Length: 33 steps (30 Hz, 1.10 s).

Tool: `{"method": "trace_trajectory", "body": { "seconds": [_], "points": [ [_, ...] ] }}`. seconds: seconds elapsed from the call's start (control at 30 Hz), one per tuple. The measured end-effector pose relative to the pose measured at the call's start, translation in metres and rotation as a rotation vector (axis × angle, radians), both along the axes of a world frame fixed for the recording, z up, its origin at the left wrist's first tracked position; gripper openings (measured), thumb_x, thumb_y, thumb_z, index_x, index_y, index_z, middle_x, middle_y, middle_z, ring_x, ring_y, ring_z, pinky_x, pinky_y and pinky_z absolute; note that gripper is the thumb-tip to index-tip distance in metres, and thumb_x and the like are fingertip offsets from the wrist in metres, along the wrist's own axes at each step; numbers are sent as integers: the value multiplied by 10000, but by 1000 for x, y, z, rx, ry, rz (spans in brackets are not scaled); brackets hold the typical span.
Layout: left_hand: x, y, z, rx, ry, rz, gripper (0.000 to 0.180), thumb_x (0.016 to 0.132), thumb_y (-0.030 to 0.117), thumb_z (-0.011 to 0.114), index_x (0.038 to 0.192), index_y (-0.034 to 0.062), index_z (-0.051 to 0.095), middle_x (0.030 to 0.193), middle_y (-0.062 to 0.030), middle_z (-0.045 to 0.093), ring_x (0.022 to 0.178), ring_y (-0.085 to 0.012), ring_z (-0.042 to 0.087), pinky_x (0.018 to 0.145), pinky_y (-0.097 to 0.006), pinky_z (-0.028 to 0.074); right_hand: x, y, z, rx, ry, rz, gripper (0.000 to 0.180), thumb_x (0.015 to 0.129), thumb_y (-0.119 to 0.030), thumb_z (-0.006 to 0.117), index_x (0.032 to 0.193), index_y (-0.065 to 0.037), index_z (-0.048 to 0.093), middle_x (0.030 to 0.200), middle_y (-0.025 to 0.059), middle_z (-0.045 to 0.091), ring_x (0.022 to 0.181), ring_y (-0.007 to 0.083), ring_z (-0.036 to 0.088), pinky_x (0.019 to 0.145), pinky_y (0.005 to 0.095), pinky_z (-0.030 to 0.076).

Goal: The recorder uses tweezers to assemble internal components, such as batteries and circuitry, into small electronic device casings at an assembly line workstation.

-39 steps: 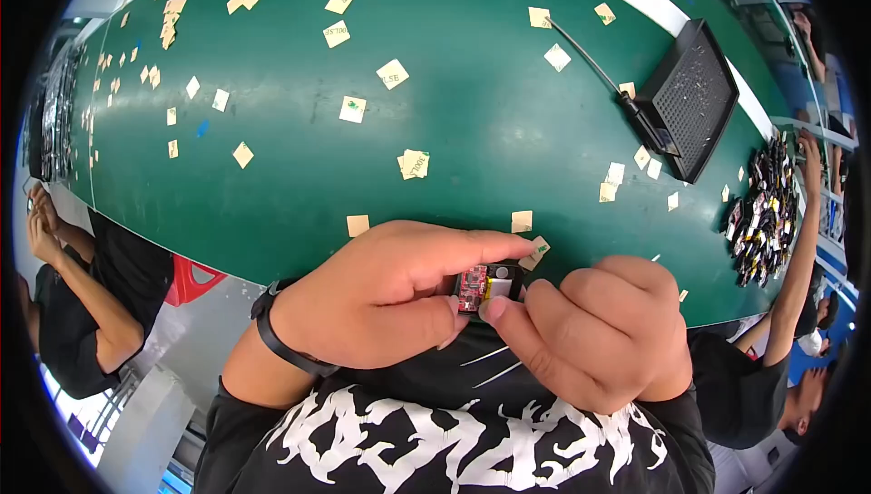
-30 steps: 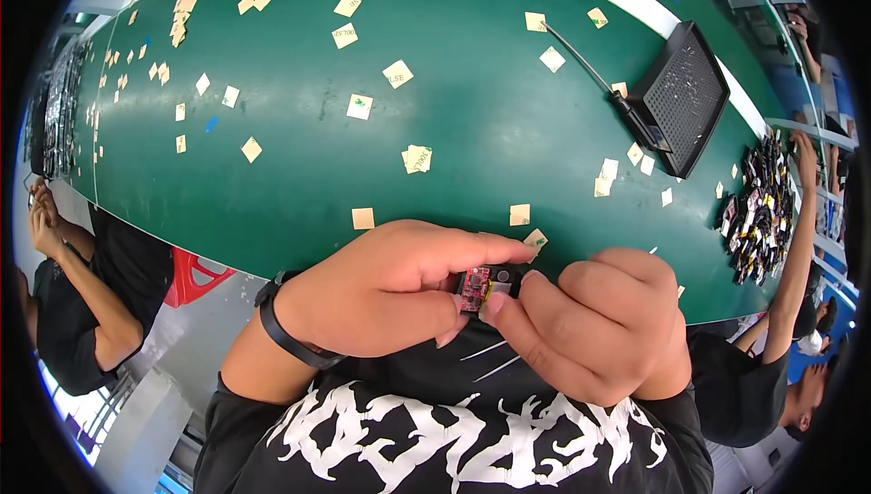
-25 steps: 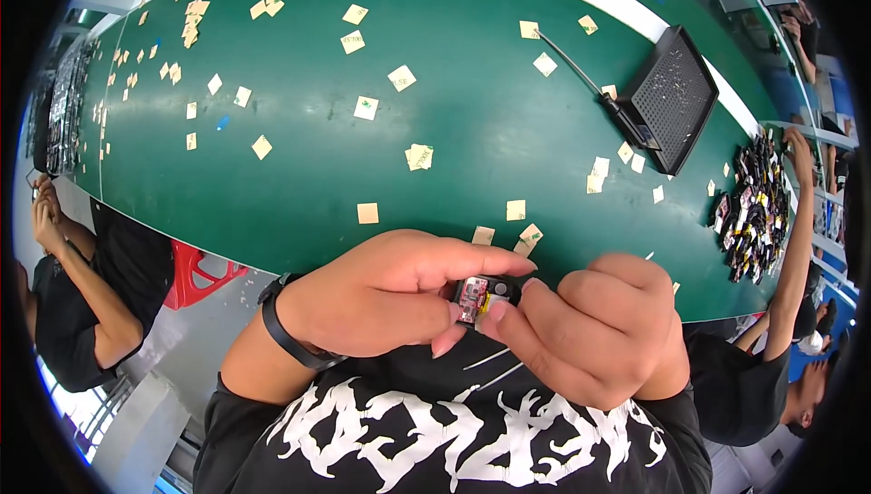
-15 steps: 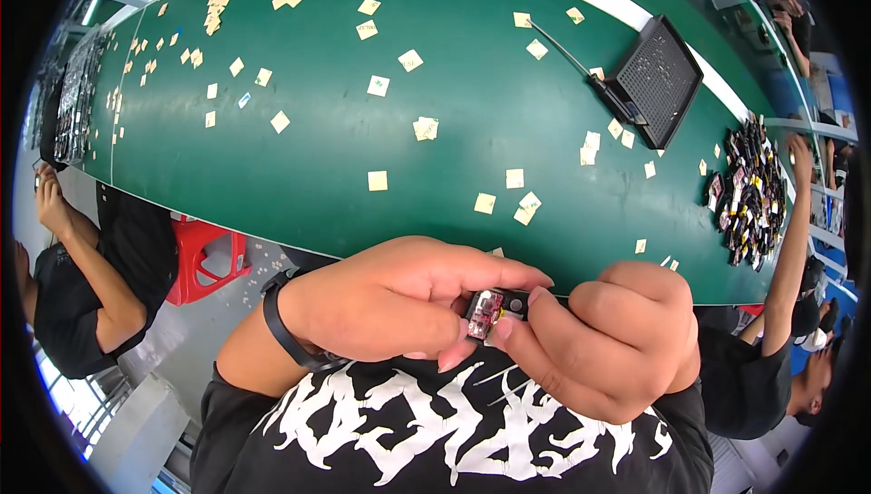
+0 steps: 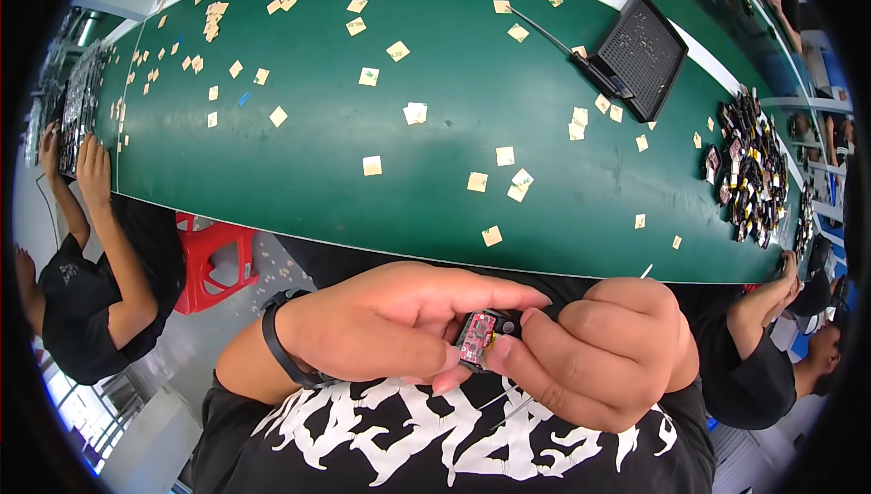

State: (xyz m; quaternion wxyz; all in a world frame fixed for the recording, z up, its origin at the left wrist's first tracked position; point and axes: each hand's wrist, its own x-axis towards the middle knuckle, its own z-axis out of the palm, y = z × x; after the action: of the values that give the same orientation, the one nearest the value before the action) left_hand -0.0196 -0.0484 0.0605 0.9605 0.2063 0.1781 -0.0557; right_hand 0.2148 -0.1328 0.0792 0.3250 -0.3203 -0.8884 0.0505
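Note:
Close to my chest, a small black electronic module (image 5: 478,338) with a red circuit board showing is held between both hands. My left hand (image 5: 381,322) is closed round its left side, thumb below and fingers stretched along the top. At its right end, my right hand (image 5: 603,353) pinches it between thumb and forefinger, beside a bit of yellow. A pair of thin metal tweezers (image 5: 510,406) is tucked in that same right hand. Their slim prongs stick out below it, and a pale end pokes out above; the middle is hidden by my fingers.
Cream paper squares (image 5: 372,166) lie scattered over the green table (image 5: 308,176). A black tray (image 5: 644,58) and a screwdriver (image 5: 599,72) lie at the far right, near a heap of similar modules (image 5: 751,172). Co-workers sit on both sides; a red stool (image 5: 213,263) stands left.
The module is tilted so its red board faces up more fully. The table has shifted slightly upward in view. The left co-worker's hands now reach onto the table; the right co-worker's arm has lowered.

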Motion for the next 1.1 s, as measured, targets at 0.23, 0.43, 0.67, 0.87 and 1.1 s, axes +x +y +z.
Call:
{"method": "trace_trajectory", "body": {
  "seconds": [0.23,0.43,0.67,0.87,1.1],
  "points": [
    [-6,-2,1,-35,29,-9,768,850,-38,520,1590,-72,314,964,-71,628,788,-117,567,673,-244,457,-4,-3,-3,1,19,8,226,709,-87,831,908,-18,750,799,29,656,594,111,506,474,244,333],
    [-9,-5,-4,-76,20,12,789,849,-36,497,1600,-85,260,986,-91,618,771,-125,557,636,-248,432,-7,-2,-7,8,30,2,261,683,-93,814,916,1,744,800,46,652,594,115,514,464,247,325],
    [-7,-8,-5,-127,34,59,811,834,-41,489,1593,-121,213,1021,-138,606,722,-141,545,629,-260,430,-8,-2,-9,-30,35,-1,270,684,-99,814,920,10,740,792,52,647,590,120,521,460,248,313],
    [-6,-10,-7,-204,6,101,849,761,-91,466,1573,-151,227,1066,-169,622,691,-149,549,637,-277,446,-8,-4,-12,-14,65,-30,278,681,-99,810,926,12,738,775,52,641,586,119,520,461,246,311],
    [-6,-7,-8,-234,81,93,857,738,-92,474,1560,-164,245,1136,-212,629,701,-163,566,642,-286,456,-8,-3,-15,-47,80,-38,288,673,-95,798,934,11,736,767,49,636,580,119,517,455,247,309]
  ]
}}
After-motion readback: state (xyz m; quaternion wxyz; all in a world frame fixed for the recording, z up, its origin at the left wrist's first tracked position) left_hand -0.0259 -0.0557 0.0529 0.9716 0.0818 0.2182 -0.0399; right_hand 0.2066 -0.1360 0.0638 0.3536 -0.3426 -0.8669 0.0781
